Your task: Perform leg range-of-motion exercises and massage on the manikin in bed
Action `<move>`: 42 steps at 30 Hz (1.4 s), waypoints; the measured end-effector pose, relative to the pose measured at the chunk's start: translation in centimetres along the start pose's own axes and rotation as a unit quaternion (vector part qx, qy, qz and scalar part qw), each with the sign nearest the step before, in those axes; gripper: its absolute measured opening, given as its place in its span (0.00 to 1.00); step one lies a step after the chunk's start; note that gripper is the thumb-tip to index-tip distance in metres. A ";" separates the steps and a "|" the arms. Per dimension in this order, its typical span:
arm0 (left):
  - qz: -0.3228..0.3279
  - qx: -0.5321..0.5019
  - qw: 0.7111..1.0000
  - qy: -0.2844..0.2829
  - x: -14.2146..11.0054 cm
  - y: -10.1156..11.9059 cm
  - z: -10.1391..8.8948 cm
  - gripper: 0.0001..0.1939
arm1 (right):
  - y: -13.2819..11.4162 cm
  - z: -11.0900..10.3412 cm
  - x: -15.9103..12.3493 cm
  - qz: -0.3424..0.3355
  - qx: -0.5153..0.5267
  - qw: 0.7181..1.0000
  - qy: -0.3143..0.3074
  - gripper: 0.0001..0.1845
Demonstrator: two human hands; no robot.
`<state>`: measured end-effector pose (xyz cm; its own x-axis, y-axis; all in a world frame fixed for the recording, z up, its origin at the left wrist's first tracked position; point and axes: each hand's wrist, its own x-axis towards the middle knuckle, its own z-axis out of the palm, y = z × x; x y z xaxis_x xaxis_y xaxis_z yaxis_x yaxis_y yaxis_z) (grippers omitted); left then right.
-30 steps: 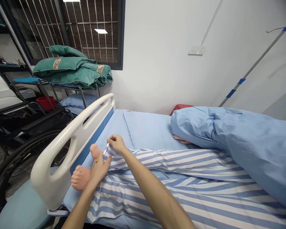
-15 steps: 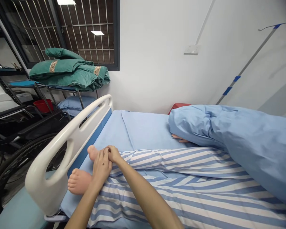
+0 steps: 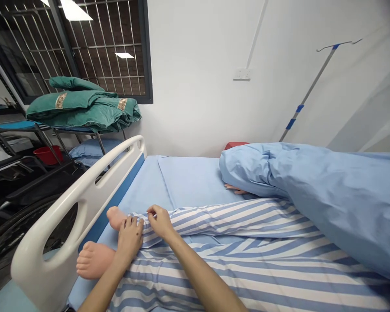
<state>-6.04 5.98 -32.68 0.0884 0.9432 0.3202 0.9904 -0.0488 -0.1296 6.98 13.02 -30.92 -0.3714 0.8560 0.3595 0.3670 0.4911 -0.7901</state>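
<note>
Where the striped trousers (image 3: 214, 219) end on the bed (image 3: 191, 177), the left hand (image 3: 130, 239) lies spread, ungripping, across the cuff beside the far foot (image 3: 116, 217). The right hand (image 3: 161, 222), fingers curled, is over the same leg; whether it pinches cloth, I cannot tell. A quilt (image 3: 318, 180) covers the trousers' upper end.

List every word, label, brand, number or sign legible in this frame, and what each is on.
None can be read.
Green bedding: patterned patches, no legible lettering.
Wall socket: any marking is too small to read.
Striped trousers: stripes, no lettering visible.
</note>
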 end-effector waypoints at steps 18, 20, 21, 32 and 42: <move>-0.273 -0.447 0.846 0.099 6.4 4.5 1.0 0.20 | 3.2 1.7 0.4 0.114 0.156 0.979 0.067 0.16; -0.262 -0.416 0.866 0.091 6.4 4.3 2.5 0.20 | 3.3 2.1 0.2 0.109 0.086 0.988 0.074 0.16; -0.251 -0.400 0.877 0.089 6.3 4.1 3.1 0.20 | 3.2 2.3 0.1 0.103 0.049 0.991 0.076 0.16; -0.241 -0.323 0.913 0.064 5.7 3.7 4.0 0.19 | 1.6 0.2 1.7 0.076 -0.160 0.984 -0.005 0.17; -0.287 -0.436 0.848 0.096 8.1 4.5 2.0 0.19 | 3.9 1.1 1.4 0.068 -0.001 0.997 0.044 0.24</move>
<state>-1.11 14.05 -32.54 -0.5020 0.8272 0.2527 0.5712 0.0977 0.8150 6.96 15.97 -33.98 -0.2420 0.9254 0.2917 0.4099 0.3700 -0.8337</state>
